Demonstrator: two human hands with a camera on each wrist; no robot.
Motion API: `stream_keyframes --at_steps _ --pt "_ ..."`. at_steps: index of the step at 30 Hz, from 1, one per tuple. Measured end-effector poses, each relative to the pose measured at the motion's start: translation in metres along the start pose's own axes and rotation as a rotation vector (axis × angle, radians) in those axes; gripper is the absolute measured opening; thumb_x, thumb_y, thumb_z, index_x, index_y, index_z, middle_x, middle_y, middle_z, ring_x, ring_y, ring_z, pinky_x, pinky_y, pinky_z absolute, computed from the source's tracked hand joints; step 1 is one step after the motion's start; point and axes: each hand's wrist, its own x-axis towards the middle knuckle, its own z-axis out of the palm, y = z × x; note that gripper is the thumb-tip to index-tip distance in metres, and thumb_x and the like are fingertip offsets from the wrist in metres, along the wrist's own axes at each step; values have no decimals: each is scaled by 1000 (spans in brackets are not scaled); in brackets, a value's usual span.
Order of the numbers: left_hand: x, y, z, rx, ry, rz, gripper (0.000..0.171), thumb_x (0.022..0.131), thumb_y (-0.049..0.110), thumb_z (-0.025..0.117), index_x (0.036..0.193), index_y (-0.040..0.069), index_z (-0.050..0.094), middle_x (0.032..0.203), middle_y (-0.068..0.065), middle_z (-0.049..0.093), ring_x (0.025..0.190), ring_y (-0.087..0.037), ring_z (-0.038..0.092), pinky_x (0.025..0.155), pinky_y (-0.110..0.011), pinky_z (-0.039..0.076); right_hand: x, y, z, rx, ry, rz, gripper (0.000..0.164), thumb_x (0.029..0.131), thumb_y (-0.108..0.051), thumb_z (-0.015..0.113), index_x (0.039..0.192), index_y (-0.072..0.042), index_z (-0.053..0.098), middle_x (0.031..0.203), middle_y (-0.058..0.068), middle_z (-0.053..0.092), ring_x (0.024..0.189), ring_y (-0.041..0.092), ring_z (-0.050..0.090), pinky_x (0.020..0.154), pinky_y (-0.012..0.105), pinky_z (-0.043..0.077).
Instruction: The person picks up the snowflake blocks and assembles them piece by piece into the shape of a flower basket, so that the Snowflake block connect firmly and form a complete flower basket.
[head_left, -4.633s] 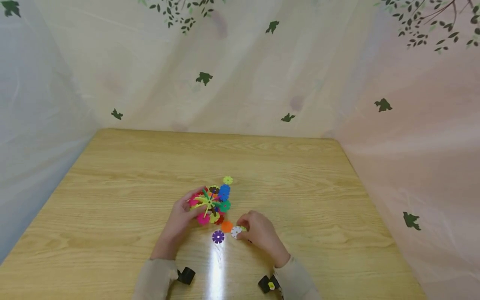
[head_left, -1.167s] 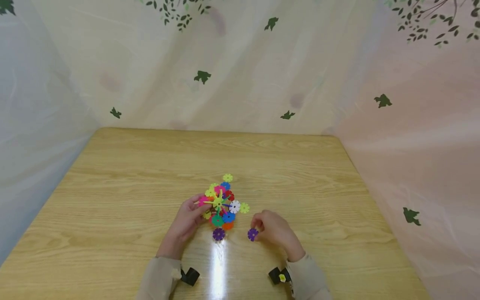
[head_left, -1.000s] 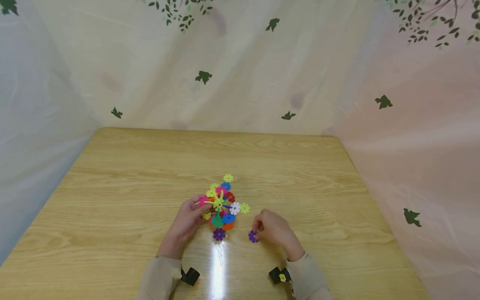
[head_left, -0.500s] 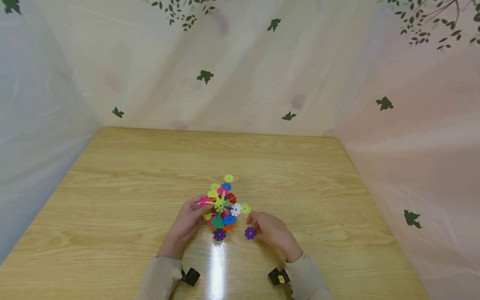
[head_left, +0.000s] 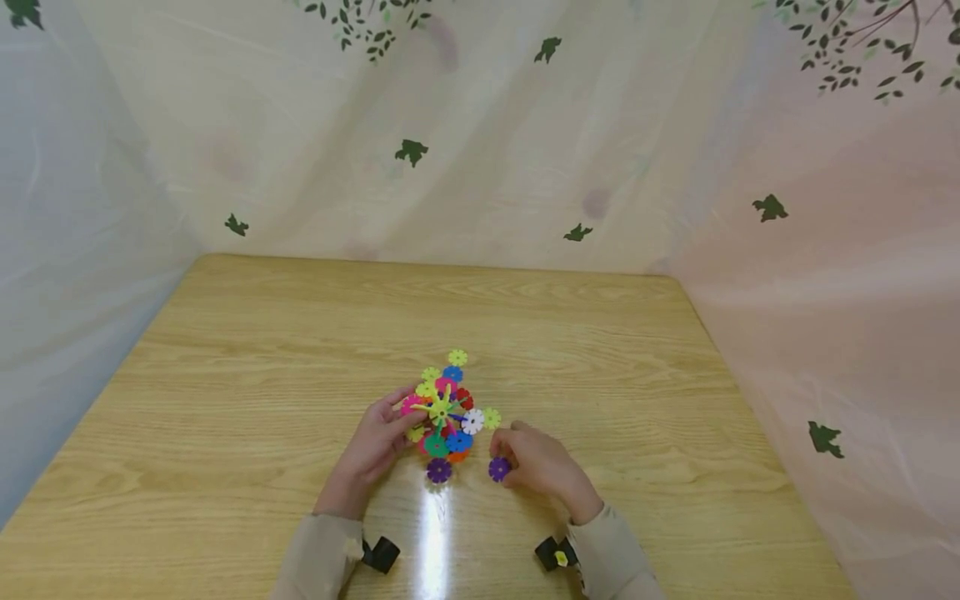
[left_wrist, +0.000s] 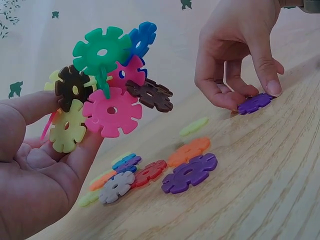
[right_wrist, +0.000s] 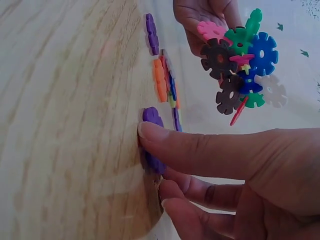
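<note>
My left hand [head_left: 371, 437] grips a cluster of interlocked notched plastic discs [left_wrist: 112, 111], in pink, green, blue, brown and yellow, raised above the table. Thumb and fingers hold it at its left side. With thumb and fingertips my right hand [head_left: 551, 471] pinches a single purple disc [left_wrist: 256, 103], low over the tabletop and right of the cluster. Part of that disc hides behind the thumb in the right wrist view. Below the cluster lie loose discs: another purple one [left_wrist: 190, 173], an orange one [left_wrist: 189, 151], a red one [left_wrist: 149, 173] and a white one [left_wrist: 117, 187].
A wooden table [head_left: 585, 342] carries everything. Farther out lie a yellow-green disc [head_left: 491, 417] on the right and another yellow-green disc [head_left: 458, 357] at the back. Pale curtains [head_left: 480, 192] printed with leaves and birds enclose the table. Black wrist cameras [head_left: 381, 554] sit on both wrists.
Earlier my right hand was at the white disc; now it holds a purple one, shifted slightly left in the last second. The cluster has moved right and turned in my left hand.
</note>
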Motion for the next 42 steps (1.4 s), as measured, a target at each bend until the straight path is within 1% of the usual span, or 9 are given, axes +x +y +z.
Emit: stream_keyframes --at_steps 4,7,13,16,19,22,27,32,42 --pt "0 0 -1 -7 -22 18 64 98 1 51 153 2 19 86 9 72 80 -4 69 64 -13 55 3 6 -4 47 33 -19 15 83 -5 74 89 -12 63 83 -2 60 75 11 53 64 23 45" --pt "0 0 -2 -2 -36 47 57 97 2 52 150 6 30 81 9 72 75 -3 68 58 -12 53 6 11 -12 151 85 14 7 87 -4 68 87 -10 64 81 -1 65 74 10 56 64 22 48" --pt "0 1 -4 -4 -75 68 34 97 3 54 124 23 59 84 8 73 77 -4 69 65 -16 58 14 8 -30 433 252 160 8 92 -6 64 98 -6 69 90 5 67 80 17 62 64 29 58" --pt "1 1 -4 -5 -92 71 34 97 3 53 121 25 60 89 7 73 80 -5 69 68 -17 58 19 1 -33 569 302 161 12 93 -9 63 103 -4 68 93 11 66 84 28 66 62 34 61" --pt "1 1 -4 -10 -114 75 34 98 2 51 122 24 59 92 6 73 83 -6 70 70 -19 59 24 -7 -33 631 315 119 14 94 -12 63 103 -3 67 94 14 68 88 34 67 61 35 61" --pt "1 1 -5 -12 -135 76 35 98 1 50 124 23 58 94 5 73 85 -7 70 72 -21 60 26 -14 -32 646 319 98 15 94 -13 62 103 -2 67 93 14 69 88 34 67 61 37 61" --pt "2 1 -5 30 -141 76 35 98 2 51 128 20 56 90 6 73 82 -6 70 69 -19 59 29 -20 -30 644 342 138 12 93 -12 65 100 -5 70 89 9 70 86 34 67 61 39 61" --pt "1 2 -3 76 -110 58 34 97 5 55 127 21 57 83 9 71 73 -3 66 59 -14 55 28 -23 -29 606 370 148 11 91 -11 67 99 -6 71 86 8 69 83 34 67 62 42 61" --pt "4 0 0 121 -57 9 36 96 5 56 130 18 55 81 9 68 70 -2 62 56 -13 52 28 -26 -28 556 373 145 11 91 -11 66 99 -8 72 86 6 69 79 24 64 63 42 61"
